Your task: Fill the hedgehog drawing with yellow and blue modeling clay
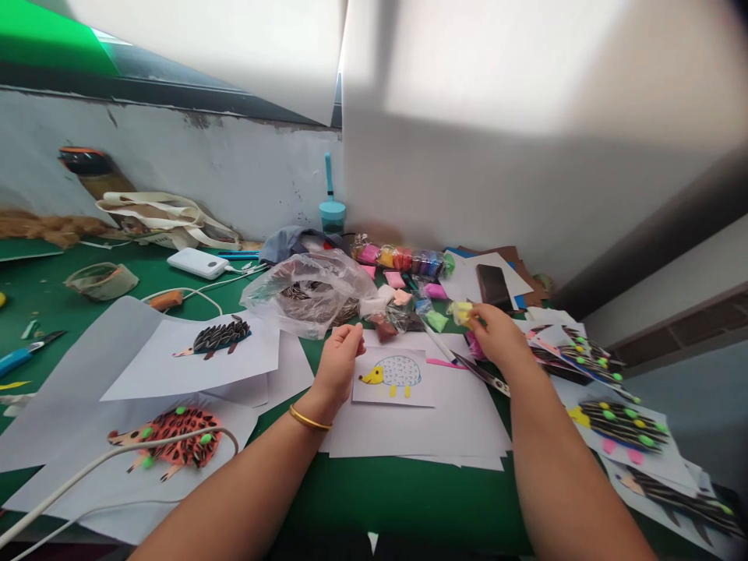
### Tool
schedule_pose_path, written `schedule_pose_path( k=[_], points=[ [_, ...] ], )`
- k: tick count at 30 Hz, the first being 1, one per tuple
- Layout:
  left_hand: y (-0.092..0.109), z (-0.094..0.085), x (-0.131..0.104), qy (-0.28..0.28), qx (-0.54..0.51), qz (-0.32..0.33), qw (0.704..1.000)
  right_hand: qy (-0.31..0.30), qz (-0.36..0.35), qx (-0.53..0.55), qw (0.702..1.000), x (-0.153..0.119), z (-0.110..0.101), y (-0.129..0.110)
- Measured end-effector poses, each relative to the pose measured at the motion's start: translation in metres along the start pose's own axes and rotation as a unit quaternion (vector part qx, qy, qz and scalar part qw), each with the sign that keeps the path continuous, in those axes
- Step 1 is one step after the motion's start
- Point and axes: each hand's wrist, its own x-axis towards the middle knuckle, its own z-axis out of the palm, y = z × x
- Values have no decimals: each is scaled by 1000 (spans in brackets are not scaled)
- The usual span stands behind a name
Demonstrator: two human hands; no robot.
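My right hand (499, 336) pinches a small clear packet of yellow clay (460, 313) above the back right of the white paper stack. My left hand (341, 360) is closed, fingers curled together, at the left edge of a hedgehog picture (398, 375); whatever may be between its fingertips is hidden. The picture has a yellow head and feet and a blue-outlined body, and lies on the white sheets (421, 428). Beyond it are several clay packets, among them a green one (436, 320) and a brown one (384, 328). Scissors (482, 372) and a white pen (438, 341) lie beside my right hand.
A plastic bag of sunflower seeds (315, 292) sits behind my left hand. Finished hedgehog pictures lie left (181, 440) and right (622, 428). A white cable (87, 467) crosses the left papers. A power bank (199, 263) and a utility knife (26, 354) are farther left.
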Motion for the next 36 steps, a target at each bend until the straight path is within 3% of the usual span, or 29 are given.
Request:
schedule_pose_path(
  k=[4, 7, 10, 15, 19, 27, 31, 36],
  points=[
    [0, 0, 0, -4, -1, -2, 1000, 89, 94, 123, 984, -3, -8, -2],
    [1, 0, 0, -5, 4, -2, 1000, 107, 97, 212, 967, -6, -11, -12],
    [2, 0, -2, -30, 18, 2, 999, 62, 59, 301, 950, -11, -9, -35],
    [1, 4, -8, -152, 81, -9, 985, -76, -120, 302, 943, -27, 1, -94],
    [1, 4, -8, -138, 129, 13, 982, -105, -165, 324, 926, -36, 10, -121],
    [6, 4, -7, -72, 123, 10, 990, -119, -144, 303, 935, -41, 13, -126],
    [2, 3, -7, -85, 131, 25, 987, -127, -144, 309, 932, -45, 15, -129],
    [-2, 2, -8, -107, 197, 91, 970, -103, -163, 304, 933, -47, 18, -132]
  ],
)
